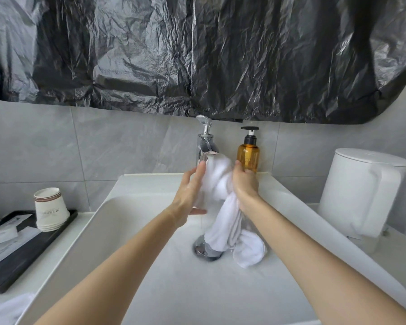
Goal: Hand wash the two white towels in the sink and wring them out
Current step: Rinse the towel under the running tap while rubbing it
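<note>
A wet white towel (223,221) is bunched between my two hands under the chrome faucet (205,146), where water runs onto it. My left hand (190,191) presses flat against the towel's left side with straight fingers. My right hand (243,184) grips the bunched top from the right. The towel's lower end hangs down into the white sink (150,266) and curls beside the chrome drain (203,250). Part of another white cloth (7,308) shows at the bottom left on the counter.
An amber pump bottle (248,156) stands right of the faucet. A white kettle (359,193) sits on the right counter. On the left, a black tray (14,261) holds stacked paper cups (49,209) and packets. Black plastic sheet (197,55) covers the wall above.
</note>
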